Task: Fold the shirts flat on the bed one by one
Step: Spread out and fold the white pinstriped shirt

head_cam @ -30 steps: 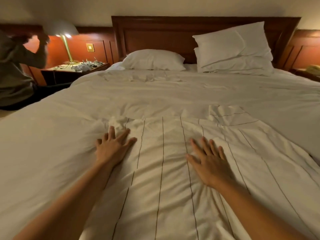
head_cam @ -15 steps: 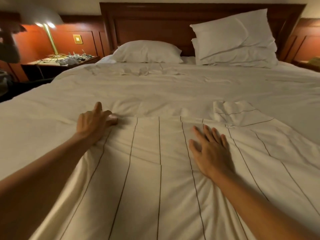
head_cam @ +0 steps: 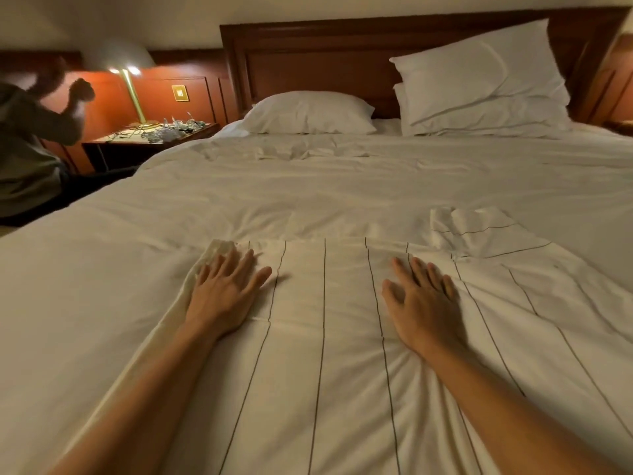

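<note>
The shirt [head_cam: 325,354] lies spread on the near half of the bed [head_cam: 342,193]. The left hand [head_cam: 224,296] rests flat on its far left corner, the right hand [head_cam: 419,310] flat on it further right, the two apart. A sleeve [head_cam: 479,231] lies bunched at the shirt's far right corner. Along the bed's head edge, one pillow [head_cam: 308,113] lies left and two stacked pillows [head_cam: 479,80] right, against the headboard [head_cam: 318,63]. Left of the bed stands a nightstand [head_cam: 102,150] bearing a lamp [head_cam: 132,94]; a person [head_cam: 30,142] is left of that.
</note>
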Available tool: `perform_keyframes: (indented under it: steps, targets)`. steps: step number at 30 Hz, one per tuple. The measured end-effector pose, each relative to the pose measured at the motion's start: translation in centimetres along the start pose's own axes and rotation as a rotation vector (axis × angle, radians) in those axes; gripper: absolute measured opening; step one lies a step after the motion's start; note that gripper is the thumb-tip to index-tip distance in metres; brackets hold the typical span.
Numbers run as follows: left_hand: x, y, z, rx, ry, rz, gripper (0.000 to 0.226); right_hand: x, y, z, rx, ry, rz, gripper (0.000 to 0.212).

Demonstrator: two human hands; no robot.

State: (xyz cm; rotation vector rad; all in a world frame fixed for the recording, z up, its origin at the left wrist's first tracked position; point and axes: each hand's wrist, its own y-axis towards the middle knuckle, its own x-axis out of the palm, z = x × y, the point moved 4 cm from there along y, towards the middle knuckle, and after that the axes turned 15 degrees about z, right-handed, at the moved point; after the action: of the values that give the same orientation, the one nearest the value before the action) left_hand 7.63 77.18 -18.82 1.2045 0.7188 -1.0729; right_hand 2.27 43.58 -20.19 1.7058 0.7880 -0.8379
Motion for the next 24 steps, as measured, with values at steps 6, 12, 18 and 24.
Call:
perform_keyframes:
  steps: [6,12,18,24]
  targets:
    - [0.2,2.7,-1.9,0.026,0.103,-0.042,0.076,0.2,0.2,0.1,-0.002,-0.012,-0.041,0.063]
    - [0.1,7.0,-4.3,-0.316,-0.027,0.108,0.059,-0.2,0.1,-0.3,0.006,0.005,0.049,0.063]
    - [-2.8,10.9,-4.1,-0.301,-0.329,-0.264,0.034,-0.2,0.0,-0.4,0.026,0.005,0.080,0.066]
    - [-5.2,12.6,-4.5,-0.414,-0.526,0.049,0.029,-0.4,0.1,-0.3,0.024,0.012,0.109,0.064]
